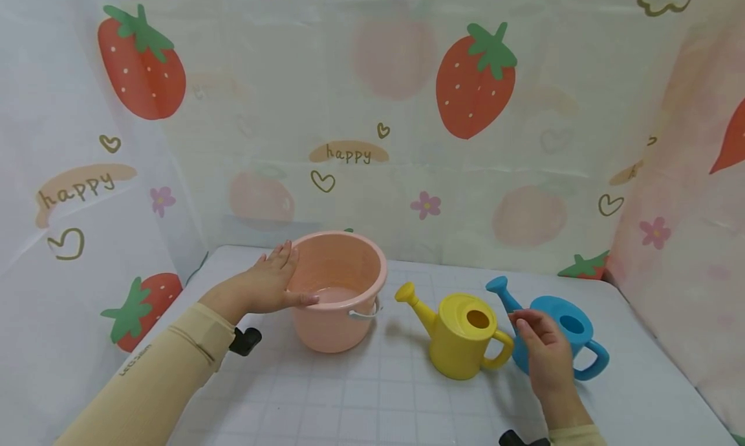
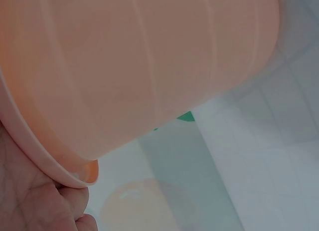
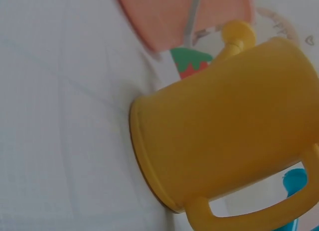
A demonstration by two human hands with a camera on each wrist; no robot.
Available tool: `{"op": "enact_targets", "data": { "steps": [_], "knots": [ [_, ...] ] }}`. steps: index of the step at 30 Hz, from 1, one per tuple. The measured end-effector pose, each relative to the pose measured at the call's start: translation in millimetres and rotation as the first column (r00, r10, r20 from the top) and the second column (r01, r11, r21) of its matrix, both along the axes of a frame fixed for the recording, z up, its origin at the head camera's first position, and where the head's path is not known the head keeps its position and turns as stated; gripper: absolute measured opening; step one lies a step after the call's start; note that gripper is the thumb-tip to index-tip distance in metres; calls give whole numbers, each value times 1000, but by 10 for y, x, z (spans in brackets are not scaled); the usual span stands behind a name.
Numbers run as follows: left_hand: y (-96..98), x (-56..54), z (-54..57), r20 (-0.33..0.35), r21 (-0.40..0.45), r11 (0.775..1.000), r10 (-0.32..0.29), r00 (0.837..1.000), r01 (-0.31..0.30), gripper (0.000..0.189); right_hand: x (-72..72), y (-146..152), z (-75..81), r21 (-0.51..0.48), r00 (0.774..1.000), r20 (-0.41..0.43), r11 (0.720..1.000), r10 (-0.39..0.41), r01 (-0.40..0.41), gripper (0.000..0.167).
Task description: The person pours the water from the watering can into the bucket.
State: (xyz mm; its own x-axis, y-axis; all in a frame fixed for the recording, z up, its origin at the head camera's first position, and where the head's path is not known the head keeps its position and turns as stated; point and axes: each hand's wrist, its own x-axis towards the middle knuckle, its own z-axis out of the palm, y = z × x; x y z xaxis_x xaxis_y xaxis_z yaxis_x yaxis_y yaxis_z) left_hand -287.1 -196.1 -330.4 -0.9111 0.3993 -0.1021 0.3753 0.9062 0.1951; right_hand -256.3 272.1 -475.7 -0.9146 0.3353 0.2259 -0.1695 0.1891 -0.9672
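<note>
A pink bucket (image 1: 336, 326) stands upright at the left middle of the table, its pale handle hanging at the front. My left hand (image 1: 264, 284) rests on the bucket's left rim, fingers extended along it and thumb over the front edge. In the left wrist view the palm lies right at the rim. A yellow watering can (image 1: 456, 342) stands right of the bucket, spout pointing left. My right hand (image 1: 546, 346), fingers loosely bent, overlaps a blue watering can (image 1: 555, 305) in the head view; nothing shows between its fingers. The hand hides part of the blue can's body.
The white table (image 1: 343, 407) has a faint grid pattern. A printed cloth backdrop (image 1: 361, 207) with strawberries and hearts stands behind it and along both sides. In the right wrist view, the yellow can's handle (image 3: 259, 216) is close, with a blue spout (image 3: 295, 181) beyond it.
</note>
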Motion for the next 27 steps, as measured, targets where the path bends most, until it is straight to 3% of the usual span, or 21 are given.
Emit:
{"op": "enact_targets", "data": {
  "steps": [2,7,11,22,27],
  "knots": [
    [-3,-3,-4,1,2,1000,0,1000,0,117,-20,45,-28,36,999,-40,999,3,-2,41],
    [-9,-5,-8,-1,-2,1000,-1,1000,1,117,260,-158,458,84,997,-78,996,-19,25,34],
    [-6,-5,-10,-5,-1,1000,-1,1000,1,113,378,-207,678,62,996,-88,997,-32,38,29],
    [-9,-10,-20,1,7,1000,-1,1000,1,117,442,-8,795,-44,983,-173,998,-56,49,33],
    [-5,-5,-4,4,12,1000,-2,1000,2,117,486,112,823,-181,969,-234,983,-84,41,30]
  ]
}}
